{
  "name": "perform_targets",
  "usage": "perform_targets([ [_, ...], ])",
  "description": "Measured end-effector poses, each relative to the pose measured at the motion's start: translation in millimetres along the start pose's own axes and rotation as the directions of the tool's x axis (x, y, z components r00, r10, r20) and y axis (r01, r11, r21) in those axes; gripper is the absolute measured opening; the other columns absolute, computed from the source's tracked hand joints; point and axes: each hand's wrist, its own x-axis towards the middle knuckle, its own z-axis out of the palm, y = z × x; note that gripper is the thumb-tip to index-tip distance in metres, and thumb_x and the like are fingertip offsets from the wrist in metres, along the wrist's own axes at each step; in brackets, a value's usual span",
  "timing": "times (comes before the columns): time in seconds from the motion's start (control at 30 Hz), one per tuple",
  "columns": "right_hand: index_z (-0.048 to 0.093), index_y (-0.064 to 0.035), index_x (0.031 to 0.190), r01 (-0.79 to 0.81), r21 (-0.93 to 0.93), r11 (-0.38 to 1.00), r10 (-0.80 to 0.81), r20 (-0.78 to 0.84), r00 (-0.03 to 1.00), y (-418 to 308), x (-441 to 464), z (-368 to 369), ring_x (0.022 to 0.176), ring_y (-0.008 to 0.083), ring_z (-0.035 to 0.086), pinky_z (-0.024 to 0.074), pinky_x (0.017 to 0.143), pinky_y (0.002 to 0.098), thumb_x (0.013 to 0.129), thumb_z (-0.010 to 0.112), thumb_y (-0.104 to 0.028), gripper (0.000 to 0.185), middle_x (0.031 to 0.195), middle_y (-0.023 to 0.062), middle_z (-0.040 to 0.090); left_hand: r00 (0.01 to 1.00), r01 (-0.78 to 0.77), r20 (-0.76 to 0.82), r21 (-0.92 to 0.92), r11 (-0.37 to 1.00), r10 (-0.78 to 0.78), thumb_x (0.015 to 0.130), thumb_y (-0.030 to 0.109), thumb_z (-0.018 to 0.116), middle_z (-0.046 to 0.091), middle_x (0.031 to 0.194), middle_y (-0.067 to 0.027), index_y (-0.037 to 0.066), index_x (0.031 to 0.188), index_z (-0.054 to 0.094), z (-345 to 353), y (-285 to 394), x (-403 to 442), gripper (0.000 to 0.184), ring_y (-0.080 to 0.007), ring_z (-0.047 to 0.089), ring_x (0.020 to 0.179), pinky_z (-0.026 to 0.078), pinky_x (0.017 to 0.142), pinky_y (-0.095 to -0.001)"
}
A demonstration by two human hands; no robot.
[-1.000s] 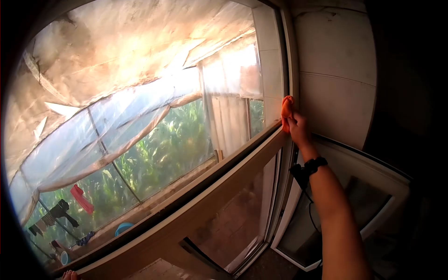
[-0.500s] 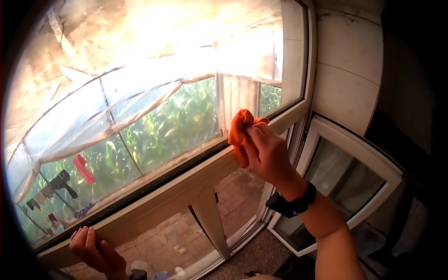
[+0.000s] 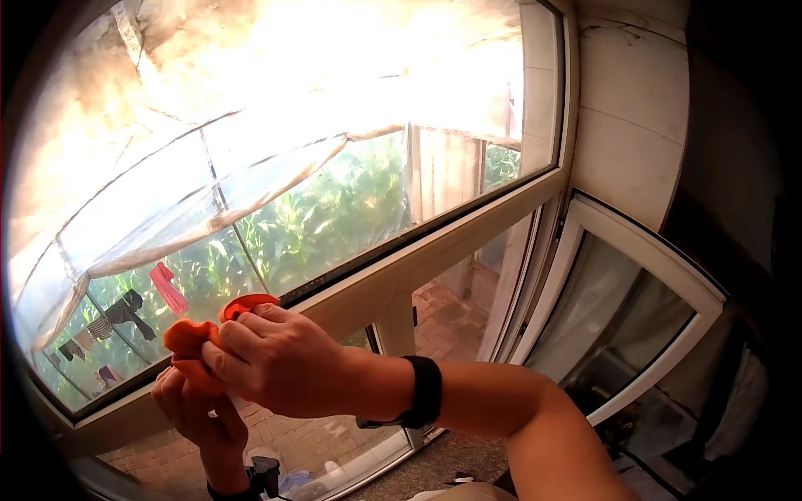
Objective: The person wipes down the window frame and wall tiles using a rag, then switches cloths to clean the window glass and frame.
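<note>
My right hand point(image 3: 280, 359), with a dark band on its wrist, is closed around a bunched orange cloth point(image 3: 194, 336) over the left part of the window's cross rail point(image 3: 451, 234). Part of the cloth bulges up above the knuckles. Just below, my left hand point(image 3: 200, 413) has its fingers curled up against the lower part of the cloth and appears to pinch it. The right hand and the cloth partly hide those fingertips. Behind the cloth is the upper window pane point(image 3: 334, 192), bright with glare.
An open white-framed casement point(image 3: 643, 250) stands at the right, beside a tiled wall point(image 3: 631, 125). Small clothes point(image 3: 125, 313) hang outside, in front of green plants. Brick paving point(image 3: 451, 321) shows through the lower panes.
My right hand has carried the orange cloth leftward along the rail to my left hand. The left hand has come up slightly to the cloth. The view has shifted a little.
</note>
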Motion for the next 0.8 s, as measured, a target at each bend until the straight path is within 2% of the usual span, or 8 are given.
perform_targets([
  [0.13, 0.067, -0.0024, 0.101, -0.075, -0.172, 0.982, 0.084, 0.043, 0.996, 43, -34, -62, 0.078, 0.0228, 0.066, 0.0543, 0.078, 0.0392, 0.080, 0.068, -0.022, 0.029, 0.089, 0.0083, 0.064, 1.000, -0.029, 0.012, 0.068, 0.997, 0.028, 0.095, 0.019, 0.050, 0.058, 0.112, -0.0185, -0.002, 0.114, 0.059, 0, 0, 1, 0.030, -0.0357, 0.053, 0.104, 0.041, 0.098, -0.0513],
  [0.23, 0.066, -0.0014, 0.100, -0.158, -0.377, 0.913, 0.180, 0.026, 0.983, 90, -68, -126, 0.082, 0.0272, 0.068, 0.0545, 0.078, 0.0418, 0.079, 0.065, -0.015, 0.025, 0.087, 0.0113, 0.066, 1.000, -0.028, 0.007, 0.099, 0.995, 0.028, 0.096, 0.019, 0.049, 0.058, 0.112, -0.0182, -0.002, 0.114, 0.058, 0, 5, 3, 0.029, -0.0357, 0.053, 0.104, 0.041, 0.097, -0.0514],
  [0.33, 0.063, 0.0010, 0.100, -0.321, -0.487, 0.812, 0.345, -0.043, 0.938, 141, -109, -192, 0.084, 0.0354, 0.066, 0.0535, 0.077, 0.0414, 0.079, 0.059, -0.003, 0.022, 0.087, 0.0171, 0.064, 0.998, -0.051, -0.027, 0.172, 0.984, 0.057, 0.097, 0.019, 0.049, 0.057, 0.110, -0.0179, -0.001, 0.113, 0.057, 8, 5, 2, 0.027, -0.0360, 0.053, 0.103, 0.041, 0.096, -0.0518],
  [0.37, 0.064, 0.0005, 0.100, -0.365, -0.526, 0.768, 0.382, -0.080, 0.921, 160, -124, -212, 0.084, 0.0357, 0.066, 0.0535, 0.076, 0.0413, 0.081, 0.058, -0.004, 0.020, 0.088, 0.0176, 0.064, 0.998, -0.047, -0.029, 0.179, 0.983, 0.053, 0.097, 0.019, 0.049, 0.057, 0.110, -0.0179, -0.001, 0.113, 0.057, 10, 6, 2, 0.027, -0.0360, 0.053, 0.103, 0.041, 0.096, -0.0518],
  [0.47, 0.064, 0.0003, 0.103, -0.568, -0.567, 0.596, 0.563, -0.210, 0.800, 213, -169, -267, 0.090, 0.0401, 0.064, 0.0524, 0.078, 0.0422, 0.085, 0.055, -0.001, 0.021, 0.096, 0.0192, 0.065, 0.997, -0.047, -0.054, 0.229, 0.972, 0.061, 0.097, 0.018, 0.049, 0.057, 0.109, -0.0178, -0.001, 0.112, 0.056, 16, 8, 2, 0.025, -0.0354, 0.053, 0.102, 0.041, 0.095, -0.0513],
  [0.57, 0.062, 0.0017, 0.106, -0.616, -0.593, 0.518, 0.562, -0.307, 0.768, 272, -210, -311, 0.096, 0.0409, 0.063, 0.0517, 0.084, 0.0417, 0.086, 0.053, 0.002, 0.023, 0.105, 0.0214, 0.065, 0.994, -0.014, -0.099, 0.270, 0.963, 0.042, 0.097, 0.015, 0.048, 0.056, 0.108, -0.0189, -0.002, 0.111, 0.056, 20, 4, -3, 0.024, -0.0349, 0.053, 0.102, 0.042, 0.095, -0.0499],
  [0.67, 0.062, 0.0014, 0.106, -0.714, -0.611, 0.342, 0.607, -0.436, 0.665, 313, -239, -340, 0.101, 0.0414, 0.062, 0.0511, 0.086, 0.0435, 0.089, 0.052, 0.000, 0.020, 0.109, 0.0211, 0.065, 0.993, -0.011, -0.108, 0.314, 0.949, 0.047, 0.097, 0.015, 0.047, 0.056, 0.108, -0.0195, -0.002, 0.111, 0.056, 20, 5, -3, 0.024, -0.0359, 0.054, 0.102, 0.043, 0.094, -0.0502],
  [0.8, 0.062, 0.0011, 0.107, -0.718, -0.610, 0.336, 0.568, -0.477, 0.671, 343, -254, -350, 0.103, 0.0418, 0.061, 0.0502, 0.088, 0.0437, 0.090, 0.052, -0.001, 0.020, 0.114, 0.0211, 0.064, 0.995, -0.031, -0.075, 0.312, 0.950, 0.057, 0.097, 0.008, 0.047, 0.055, 0.113, -0.0198, -0.004, 0.112, 0.056, 18, 9, 0, 0.021, -0.0352, 0.053, 0.108, 0.041, 0.098, -0.0466],
])
